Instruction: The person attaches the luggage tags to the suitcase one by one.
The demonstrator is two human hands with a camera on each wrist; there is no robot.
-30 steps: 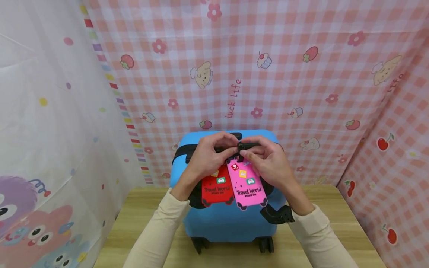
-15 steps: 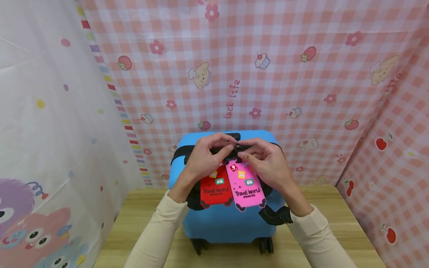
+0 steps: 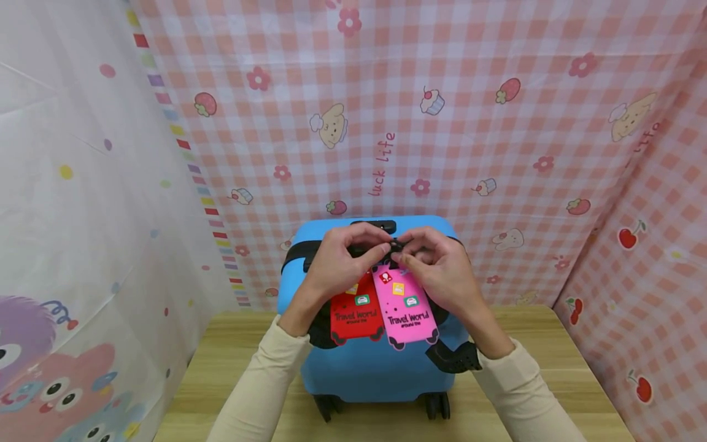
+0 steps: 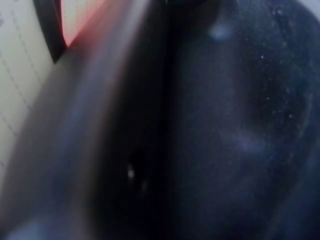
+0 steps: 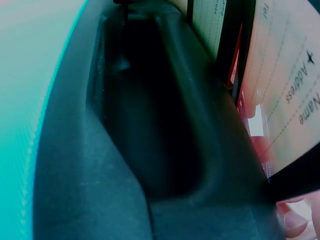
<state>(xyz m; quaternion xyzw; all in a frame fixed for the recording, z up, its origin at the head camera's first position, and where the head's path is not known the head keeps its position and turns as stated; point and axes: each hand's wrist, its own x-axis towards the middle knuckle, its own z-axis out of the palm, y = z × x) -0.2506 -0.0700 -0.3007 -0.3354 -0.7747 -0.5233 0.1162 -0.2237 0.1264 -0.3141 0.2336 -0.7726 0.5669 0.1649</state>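
Observation:
A blue suitcase (image 3: 381, 374) stands upright in the head view, a black side handle facing up toward me. From that handle hang a red luggage tag (image 3: 356, 316) and, to its right, a pink luggage tag (image 3: 405, 313). My left hand (image 3: 339, 261) and right hand (image 3: 444, 270) meet above the pink tag, thumb and fingertips pinching its small black strap (image 3: 396, 247). Fingers hide most of the strap and its fastening. In the right wrist view, a tag's address card (image 5: 292, 85) shows beside the black handle (image 5: 220, 140). Blurred black surface fills most of the left wrist view.
A wood-grain tabletop (image 3: 226, 368) bears the suitcase on its black wheels (image 3: 436, 405). Behind it hangs a pink checked cloth (image 3: 309, 80). Printed cloths also close off both sides. A black wrist band (image 3: 455, 357) is on the right wrist.
The black strap end that stuck out along my right fingers is now a small dark bit between both hands' fingertips. Both hands stay at the same place; the tags barely shift.

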